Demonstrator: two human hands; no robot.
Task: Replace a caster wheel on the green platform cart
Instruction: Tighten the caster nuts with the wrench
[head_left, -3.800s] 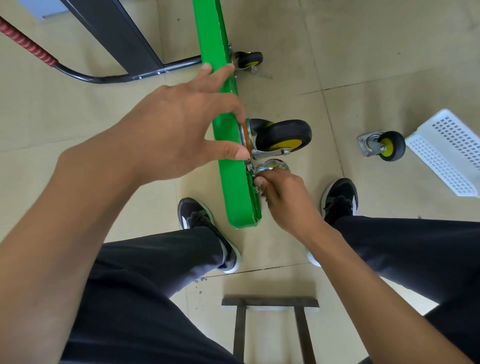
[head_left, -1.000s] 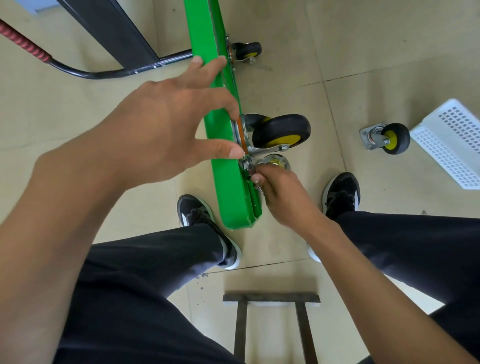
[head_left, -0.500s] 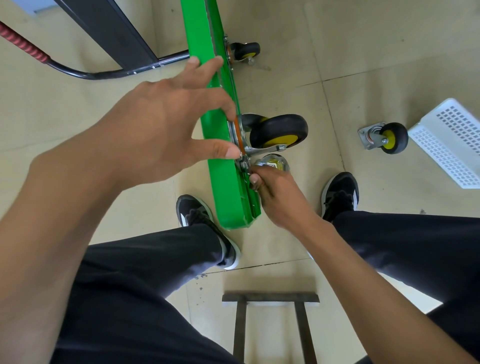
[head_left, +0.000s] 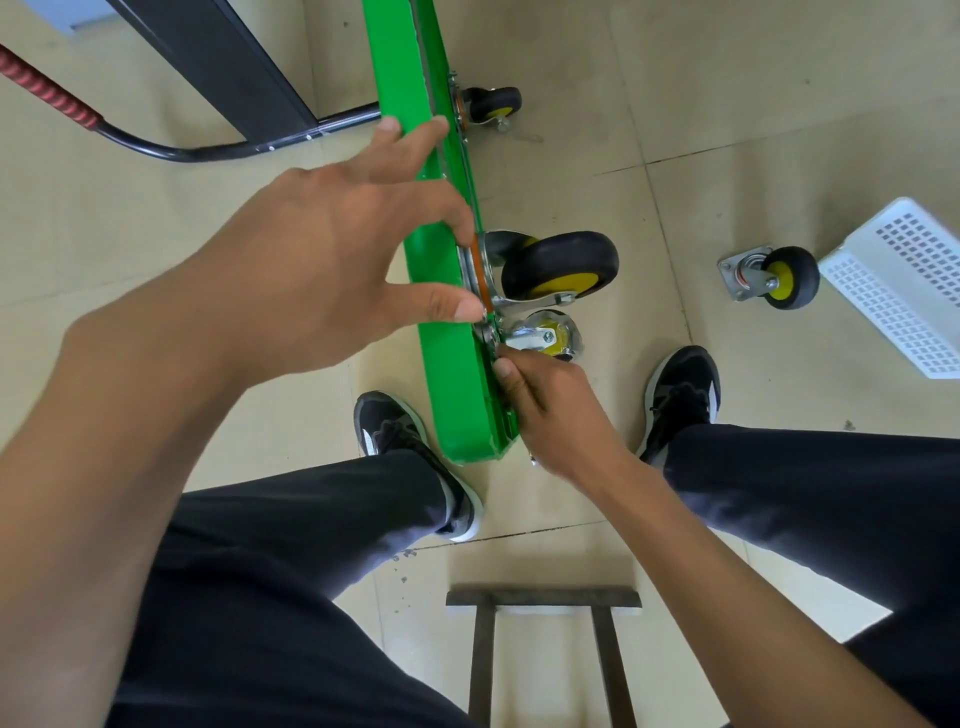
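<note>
**Caster seated against the cart, fastening under way**

Caster wheel (head_left: 561, 265), black tyre on a yellow hub in a silver steel fork, sits with its mounting plate against the underside of the green steel platform cart (head_left: 447, 322), which stands on its long edge on the tiled floor (head_left: 727, 93). A second black-and-yellow caster (head_left: 771, 278) lies loose on the floor just beside a white perforated plastic basket (head_left: 898, 280); likely the removed one. So the swap itself looks done, and securing the plate seems to be what remains.

The left hand (head_left: 332, 260) reaches over the cart's upper edge, fingers spread, thumb and forefinger bracing the plate. The right hand (head_left: 556, 410) is curled low at the plate's near corner, fingers pinching something small there; too hidden to name.
</note>
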